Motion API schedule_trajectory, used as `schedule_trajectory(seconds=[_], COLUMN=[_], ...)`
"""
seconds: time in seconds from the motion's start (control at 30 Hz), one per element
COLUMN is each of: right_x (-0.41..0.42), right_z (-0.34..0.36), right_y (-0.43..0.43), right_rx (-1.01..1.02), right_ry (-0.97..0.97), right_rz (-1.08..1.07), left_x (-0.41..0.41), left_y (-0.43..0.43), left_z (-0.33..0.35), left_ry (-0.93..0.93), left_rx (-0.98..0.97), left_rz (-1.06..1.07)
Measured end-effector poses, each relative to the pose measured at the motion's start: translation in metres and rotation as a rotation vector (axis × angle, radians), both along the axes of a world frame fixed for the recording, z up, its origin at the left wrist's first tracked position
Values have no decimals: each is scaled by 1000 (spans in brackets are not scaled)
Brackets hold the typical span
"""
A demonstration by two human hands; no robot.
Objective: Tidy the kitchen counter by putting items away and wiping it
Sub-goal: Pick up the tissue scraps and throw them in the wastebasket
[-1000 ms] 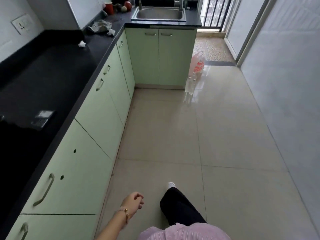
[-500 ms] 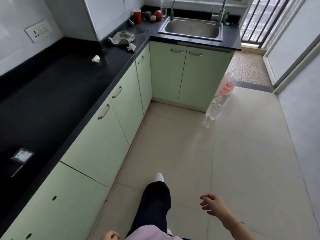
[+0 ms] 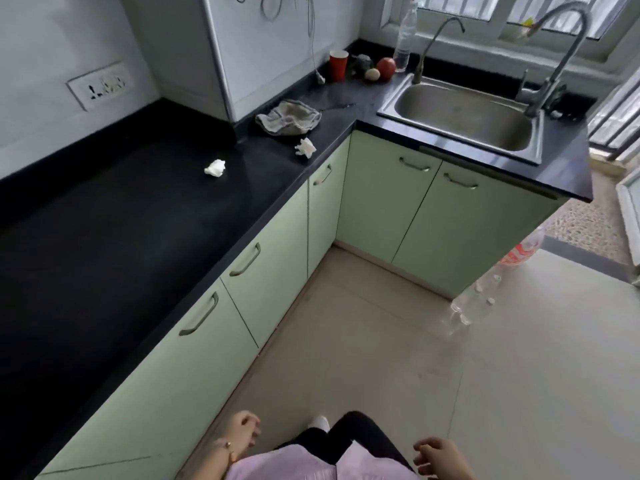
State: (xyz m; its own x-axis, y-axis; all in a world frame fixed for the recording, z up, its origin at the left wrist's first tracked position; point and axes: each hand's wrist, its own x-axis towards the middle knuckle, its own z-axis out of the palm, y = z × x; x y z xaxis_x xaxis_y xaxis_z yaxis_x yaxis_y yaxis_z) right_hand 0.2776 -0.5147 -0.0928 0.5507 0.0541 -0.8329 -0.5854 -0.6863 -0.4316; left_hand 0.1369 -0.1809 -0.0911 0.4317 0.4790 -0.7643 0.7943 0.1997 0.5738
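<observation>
While nothing fills them, both hands (image 3: 242, 432) low beside counter (image 3: 104, 237).

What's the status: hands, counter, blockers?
Left hand and right hand empty, low. Counter unwiped: cloth, two tissue wads. Path clear.

On the black counter (image 3: 121, 237) lie two crumpled tissues (image 3: 215, 168), a grey rag (image 3: 289, 117), apparently bunched.

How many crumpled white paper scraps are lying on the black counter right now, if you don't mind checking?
2. One paper scrap lies on the open stretch of the counter; the other paper scrap sits near the counter's front edge, just in front of the grey cloth. The cloth could hide more.
</observation>
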Motion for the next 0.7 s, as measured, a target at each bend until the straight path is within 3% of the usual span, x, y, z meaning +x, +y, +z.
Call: schedule_trajectory(seconds=[0.1,0.27,0.5,0.7], right_x=[57,162,319,429], right_z=[-10,-90,23,107], right_y=[10,29,202,369], right_rx=[-77,-163,-41,291], right_ry=[11,-75,-79,-352], right_rz=[30,263,493,794], left_x=[74,139,201,296], left_y=[13,45,78,139], left_z=[29,33,29,97], left_ry=[-56,-21,69,-150], left_rx=[64,123,108,155], left_rz=[-38,-31,254,202])
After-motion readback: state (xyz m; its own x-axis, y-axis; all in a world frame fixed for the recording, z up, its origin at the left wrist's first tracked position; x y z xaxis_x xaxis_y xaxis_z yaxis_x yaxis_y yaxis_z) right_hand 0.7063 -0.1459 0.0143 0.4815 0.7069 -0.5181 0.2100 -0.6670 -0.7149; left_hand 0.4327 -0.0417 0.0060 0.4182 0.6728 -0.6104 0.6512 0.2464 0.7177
